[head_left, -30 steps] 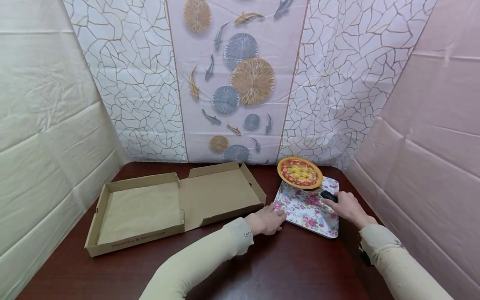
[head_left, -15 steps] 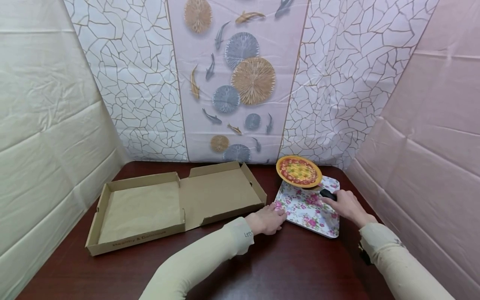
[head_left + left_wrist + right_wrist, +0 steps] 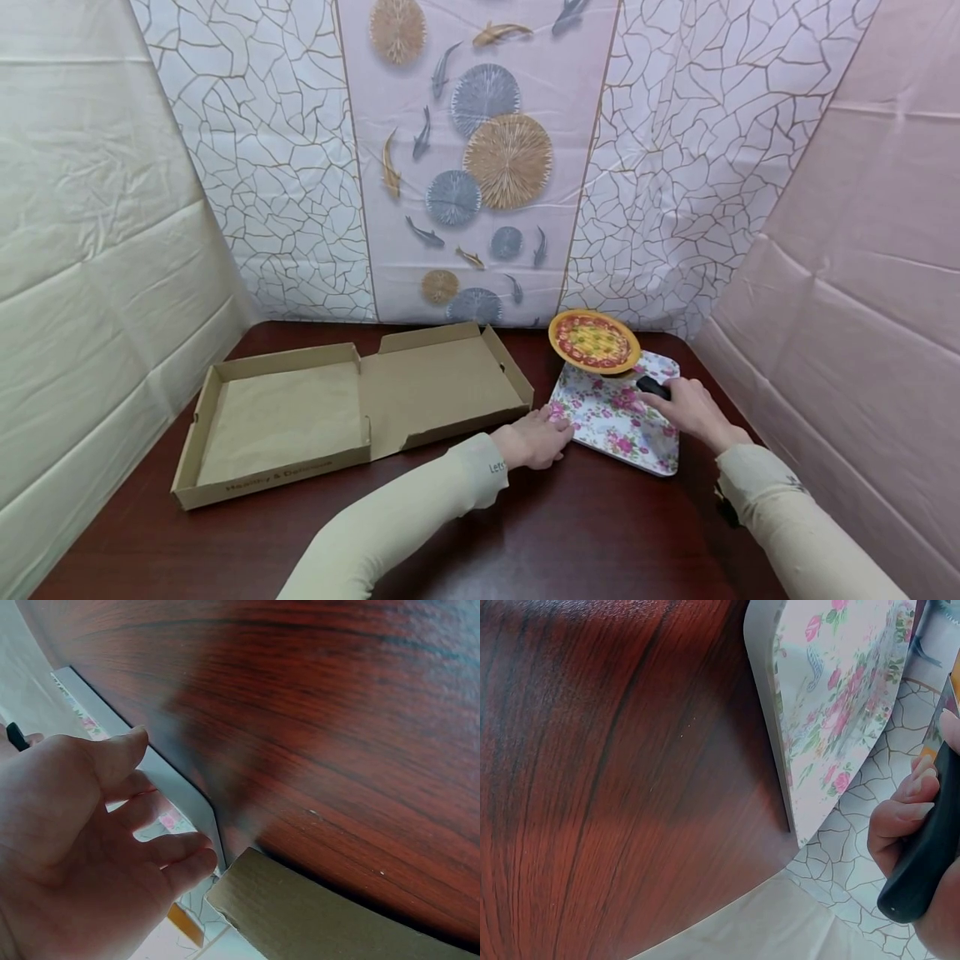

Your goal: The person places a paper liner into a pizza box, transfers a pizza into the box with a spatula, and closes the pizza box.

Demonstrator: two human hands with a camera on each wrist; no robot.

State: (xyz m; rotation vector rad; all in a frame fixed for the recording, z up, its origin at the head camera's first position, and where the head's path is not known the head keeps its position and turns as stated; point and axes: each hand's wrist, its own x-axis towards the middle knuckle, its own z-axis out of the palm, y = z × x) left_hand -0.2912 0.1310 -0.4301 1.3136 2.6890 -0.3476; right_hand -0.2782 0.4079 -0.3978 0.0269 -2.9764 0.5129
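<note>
My right hand (image 3: pixel 692 408) grips the black handle (image 3: pixel 922 847) of a pizza server. Its metal blade (image 3: pixel 935 733) runs under a round pizza (image 3: pixel 594 342) with an orange crust, red rings and a yellow, green-dotted middle. The pizza is held up over the far left corner of a white board (image 3: pixel 618 433) with pink flowers, and most of the blade is hidden beneath it. My left hand (image 3: pixel 534 439) lies at the board's near left corner, its relaxed fingers (image 3: pixel 184 847) touching the edge in the left wrist view.
An opened cardboard pizza box (image 3: pixel 288 425) lies on the left of the dark red wooden table (image 3: pixel 525 542). Its lid (image 3: pixel 442 383) reaches close to the left hand and the board. Patterned cloth (image 3: pixel 300 167) hangs behind the table, with plain cloth (image 3: pixel 840 275) at the sides.
The pizza and server have shifted slightly left and away, with the right hand following a little. The left hand, board and box stay where they were.
</note>
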